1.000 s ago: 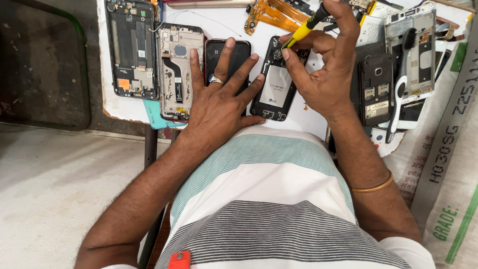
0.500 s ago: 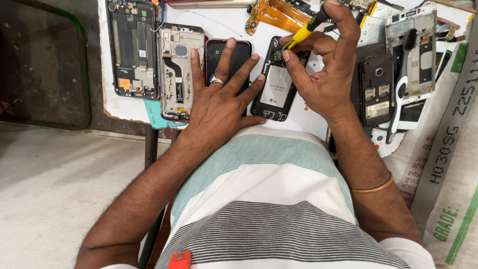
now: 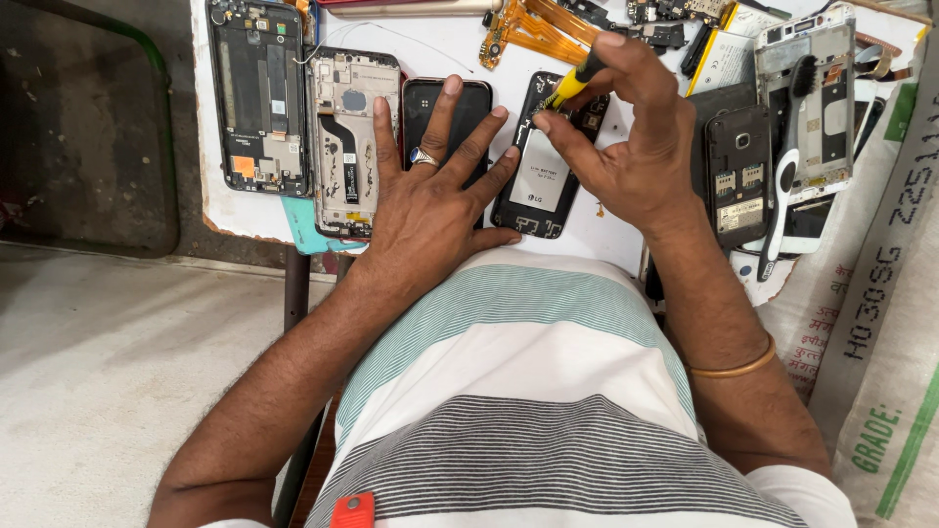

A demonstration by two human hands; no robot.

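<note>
On the white work board (image 3: 235, 210) in front of my chest, an opened black phone (image 3: 546, 161) lies face down with its back cover off and its battery showing, directly beneath both of my hands. My left hand (image 3: 430, 200) lies flat with fingers spread wide, gripping nothing; its fingertips press the phone's left edge while its middle fingers rest across a dark phone with a red rim (image 3: 445, 108) just beside it. My right hand (image 3: 626, 147) is closed in a pinch around a small yellow-handled screwdriver (image 3: 572, 83), its tip set down at the upper part of the open phone. My right fingers hide the phone's upper right corner. To the left lie two stripped phone frames, one dark (image 3: 259, 98) and one silver (image 3: 352, 142). To the right sit a small black handset (image 3: 738, 176) and a white-framed phone (image 3: 817, 98) with a brush (image 3: 782, 186) lying across it. Orange flex cables (image 3: 528, 34) lie above.
</note>
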